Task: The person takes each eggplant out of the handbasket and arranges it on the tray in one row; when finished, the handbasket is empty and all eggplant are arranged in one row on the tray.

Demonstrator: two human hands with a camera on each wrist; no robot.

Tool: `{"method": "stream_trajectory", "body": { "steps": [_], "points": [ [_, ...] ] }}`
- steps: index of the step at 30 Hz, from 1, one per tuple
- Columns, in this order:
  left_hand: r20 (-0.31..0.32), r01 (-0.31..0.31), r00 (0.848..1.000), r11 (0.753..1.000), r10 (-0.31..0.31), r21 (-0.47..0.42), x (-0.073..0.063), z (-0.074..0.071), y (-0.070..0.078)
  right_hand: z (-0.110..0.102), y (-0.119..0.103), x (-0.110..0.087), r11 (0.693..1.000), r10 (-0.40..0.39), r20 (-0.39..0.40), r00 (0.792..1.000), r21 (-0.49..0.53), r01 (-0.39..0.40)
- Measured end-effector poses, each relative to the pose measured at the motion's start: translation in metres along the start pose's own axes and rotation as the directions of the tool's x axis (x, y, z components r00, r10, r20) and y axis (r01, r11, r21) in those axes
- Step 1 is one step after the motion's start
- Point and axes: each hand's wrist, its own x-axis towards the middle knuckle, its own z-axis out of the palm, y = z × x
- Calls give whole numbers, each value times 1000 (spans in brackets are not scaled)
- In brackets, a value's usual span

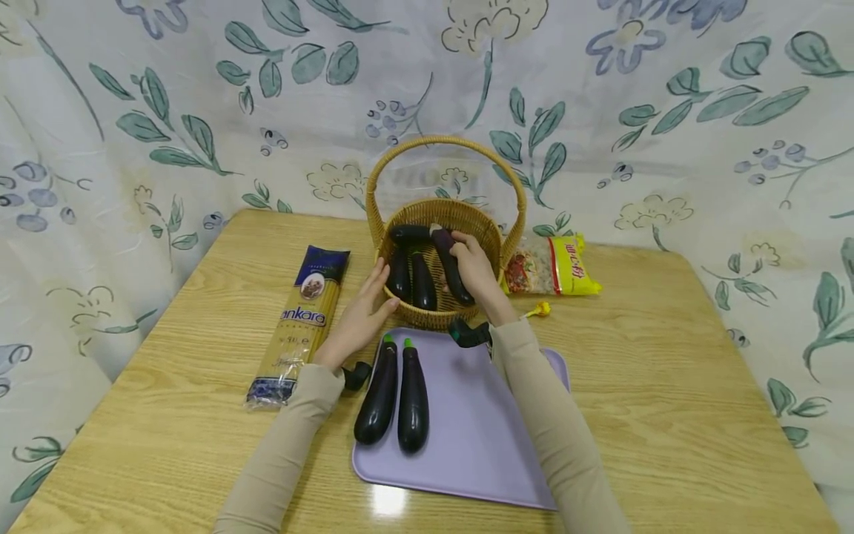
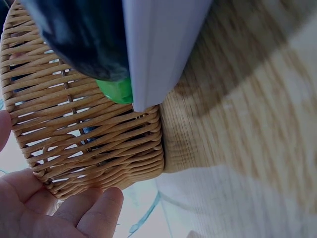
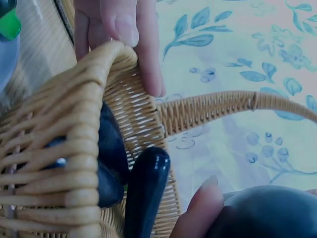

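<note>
A wicker basket [image 1: 434, 319] with a tall handle holds several dark eggplants, one of them lying across the back [image 1: 409, 235]. My right hand [image 1: 475, 271] grips an eggplant [image 1: 448, 256] at the basket's right side, over the opening. In the right wrist view that eggplant [image 3: 277, 213] is large and close to the camera. My left hand [image 1: 360, 319] holds the basket's left rim, its thumb and fingers at the wicker edge [image 2: 37, 168]. On a lilac tray [image 1: 474, 437] before the basket lie two more eggplants, one left [image 1: 377, 393] and one right [image 1: 413, 400], green ends toward the basket.
A spaghetti pack [image 1: 300, 326] lies left of the basket. To its right is a yellow and clear food bag [image 1: 554, 265], with a small yellow thing on a stick [image 1: 542, 308] in front. A floral curtain [image 1: 333, 111] hangs behind the wooden table [image 1: 667, 415].
</note>
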Motion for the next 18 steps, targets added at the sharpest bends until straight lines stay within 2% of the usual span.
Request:
{"method": "stream_trajectory", "body": {
  "steps": [7, 18],
  "points": [
    [2, 0, 1000, 1000, 0, 2, 0, 0, 0, -1, 1, -12, 999, -30, 3, 1000, -24, 30],
    [-2, -2, 1000, 1000, 2, 10, 1, 0, 0, 1, 6, -20, 999, -42, -19, 999, 9, 42]
  ]
}}
